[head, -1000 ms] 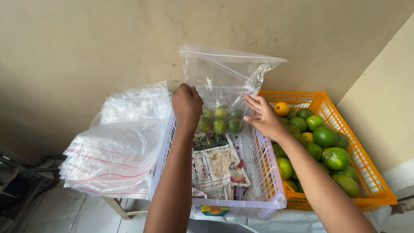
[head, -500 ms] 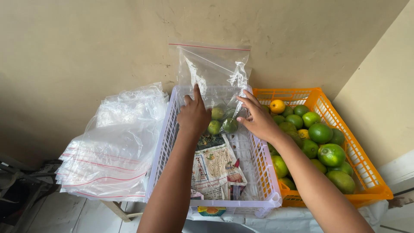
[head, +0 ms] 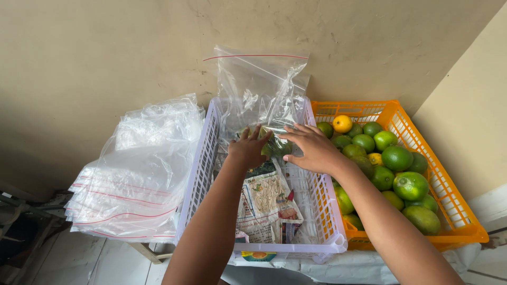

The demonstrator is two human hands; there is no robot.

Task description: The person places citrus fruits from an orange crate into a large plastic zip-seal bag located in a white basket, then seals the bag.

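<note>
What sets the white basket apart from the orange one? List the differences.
The white basket is lined with newspaper and holds a clear bag of green fruit standing against the wall; the orange basket holds loose fruit, mostly green with a few yellow. Both hands, left hand and right hand, are at the bag in the white basket; none is in the orange basket. Both are slotted plastic, side by side.

Soft, even daylight fills the scene, bright without harsh contrast. The beige wall (head: 105, 47) shows only faint shadow behind the upright clear bag (head: 261, 84), whose creases catch small white glints. The stack of plastic bags (head: 137, 169) reflects mild glare. Focus is sharp throughout; the lower left corner falls dim, and straight edges bow slightly outward.
</note>
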